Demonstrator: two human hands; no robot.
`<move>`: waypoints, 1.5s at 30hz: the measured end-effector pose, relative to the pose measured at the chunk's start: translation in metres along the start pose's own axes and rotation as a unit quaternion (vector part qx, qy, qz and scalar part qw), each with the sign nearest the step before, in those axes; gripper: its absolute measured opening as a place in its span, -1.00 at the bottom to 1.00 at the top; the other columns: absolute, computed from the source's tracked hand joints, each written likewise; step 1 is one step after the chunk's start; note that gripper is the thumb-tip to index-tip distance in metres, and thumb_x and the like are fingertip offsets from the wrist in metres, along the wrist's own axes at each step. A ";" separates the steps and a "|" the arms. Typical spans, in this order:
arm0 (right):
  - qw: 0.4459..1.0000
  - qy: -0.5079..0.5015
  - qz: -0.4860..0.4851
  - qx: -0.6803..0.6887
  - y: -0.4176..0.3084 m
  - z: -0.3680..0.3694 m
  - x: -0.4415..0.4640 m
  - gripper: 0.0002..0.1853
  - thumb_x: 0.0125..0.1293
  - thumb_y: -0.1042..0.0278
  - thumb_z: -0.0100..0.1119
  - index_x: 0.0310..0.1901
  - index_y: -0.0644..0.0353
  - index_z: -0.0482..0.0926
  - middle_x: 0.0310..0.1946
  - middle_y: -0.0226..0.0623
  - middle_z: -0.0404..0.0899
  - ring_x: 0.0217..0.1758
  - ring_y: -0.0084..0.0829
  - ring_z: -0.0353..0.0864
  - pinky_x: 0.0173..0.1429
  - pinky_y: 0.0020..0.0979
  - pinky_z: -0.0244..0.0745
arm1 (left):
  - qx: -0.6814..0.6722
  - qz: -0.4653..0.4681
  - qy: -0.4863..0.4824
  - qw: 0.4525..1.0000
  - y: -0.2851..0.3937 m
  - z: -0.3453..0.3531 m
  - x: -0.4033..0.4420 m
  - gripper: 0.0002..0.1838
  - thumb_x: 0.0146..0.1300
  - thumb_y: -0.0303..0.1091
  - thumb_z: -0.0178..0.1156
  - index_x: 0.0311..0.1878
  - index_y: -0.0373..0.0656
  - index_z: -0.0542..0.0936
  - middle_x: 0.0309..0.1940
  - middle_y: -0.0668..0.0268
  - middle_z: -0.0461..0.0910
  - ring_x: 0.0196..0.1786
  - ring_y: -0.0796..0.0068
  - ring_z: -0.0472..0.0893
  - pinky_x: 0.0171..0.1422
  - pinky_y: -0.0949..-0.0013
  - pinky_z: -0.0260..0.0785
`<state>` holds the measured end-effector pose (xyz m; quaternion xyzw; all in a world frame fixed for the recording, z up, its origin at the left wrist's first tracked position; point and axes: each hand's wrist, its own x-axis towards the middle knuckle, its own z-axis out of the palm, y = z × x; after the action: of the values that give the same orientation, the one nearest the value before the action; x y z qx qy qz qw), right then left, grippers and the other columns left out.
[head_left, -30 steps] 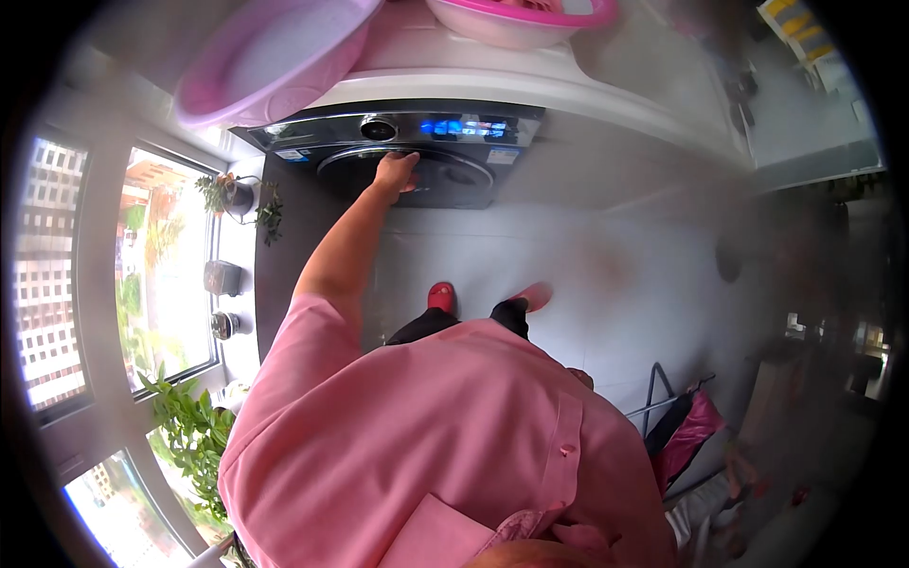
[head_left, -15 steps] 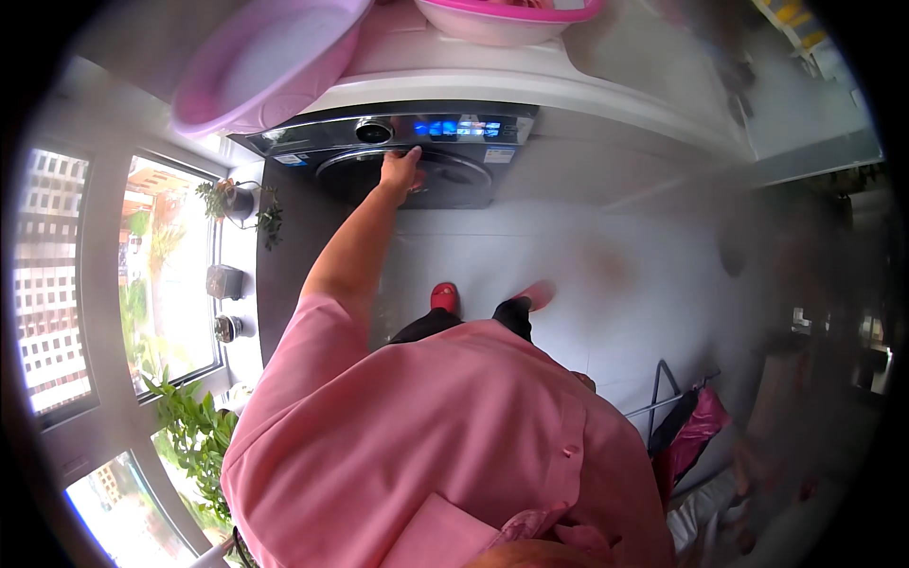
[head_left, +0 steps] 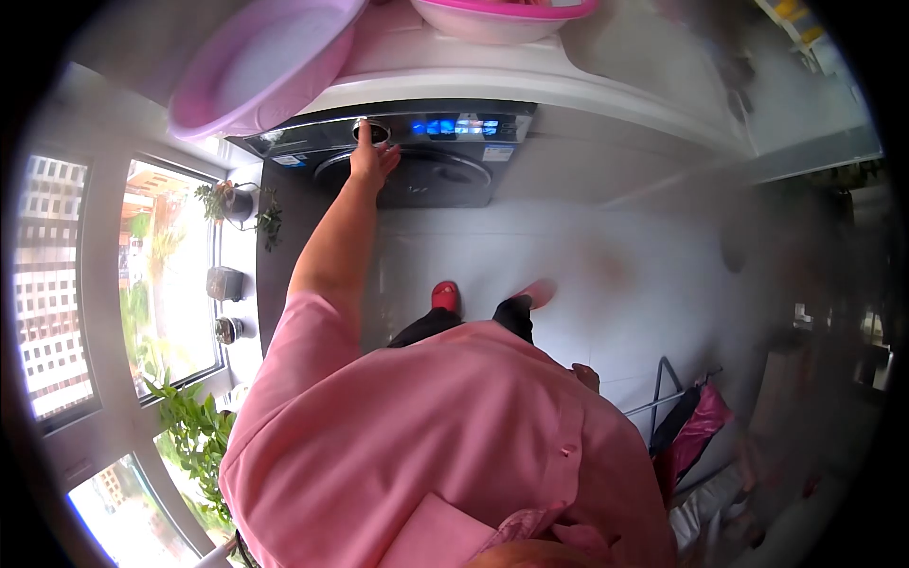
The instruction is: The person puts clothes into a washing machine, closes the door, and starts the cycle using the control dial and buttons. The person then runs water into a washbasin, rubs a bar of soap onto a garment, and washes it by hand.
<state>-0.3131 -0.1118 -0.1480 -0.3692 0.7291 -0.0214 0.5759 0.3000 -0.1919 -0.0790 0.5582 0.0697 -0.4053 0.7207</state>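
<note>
My left hand (head_left: 373,163) reaches to the front of a dark washing machine (head_left: 440,194). One outstretched digit lies at the left side of the round dial (head_left: 377,133), while the other fingers spread apart below and to the right of it; whether they press it I cannot tell. To the right of the dial, the display (head_left: 456,127) glows blue and white. Beneath it is the round door (head_left: 445,170), closed. Only a small part of my right hand (head_left: 587,377) shows beside my pink shirt, low at my side; its fingers are mostly hidden.
On the white counter (head_left: 454,71) above the machine stand a purple basin (head_left: 256,95) and a pink-rimmed basin (head_left: 502,24). Potted plants (head_left: 239,203) line the window sill at left. A rack (head_left: 663,398) with dark and pink cloth stands at right.
My left hand has moved left and up from the display's lower left edge to the dial. My right hand shows slightly more beside the shirt.
</note>
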 end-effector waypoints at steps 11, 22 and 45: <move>0.993 -0.005 0.062 0.105 0.055 -0.008 0.043 -0.63 0.21 0.26 -0.01 -0.01 0.29 0.33 -0.24 -0.16 0.51 -0.32 -0.35 0.57 -0.29 -0.39 0.50 | -0.143 -0.086 -0.045 0.985 0.003 -0.024 0.039 -0.29 0.10 0.17 0.07 -0.05 -0.37 0.21 -0.22 0.02 0.42 -0.17 0.20 0.54 -0.13 0.26 0.46; 1.000 0.025 0.014 -0.001 -0.023 0.002 -0.012 -0.66 0.20 0.24 -0.01 -0.03 0.21 0.37 -0.25 -0.20 0.51 -0.35 -0.39 0.56 -0.33 -0.39 0.47 | -0.073 -0.048 -0.015 0.996 0.011 -0.019 0.022 -0.32 0.08 0.13 0.13 -0.10 -0.37 0.22 -0.28 0.09 0.44 -0.27 0.27 0.57 -0.25 0.34 0.49; 0.994 0.002 0.052 0.095 0.022 -0.004 0.032 -0.65 0.20 0.24 0.01 -0.03 0.22 0.36 -0.25 -0.20 0.50 -0.32 -0.38 0.54 -0.27 -0.34 0.46 | -0.033 -0.075 0.047 0.996 0.021 -0.012 0.011 -0.40 0.02 0.11 0.22 -0.16 -0.25 0.33 -0.37 0.22 0.43 -0.33 0.35 0.56 -0.24 0.34 0.47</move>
<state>-0.3301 -0.1153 -0.1830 -0.2738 0.7434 -0.0615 0.6071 0.3255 -0.1863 -0.0733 0.5458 0.1581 -0.4288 0.7023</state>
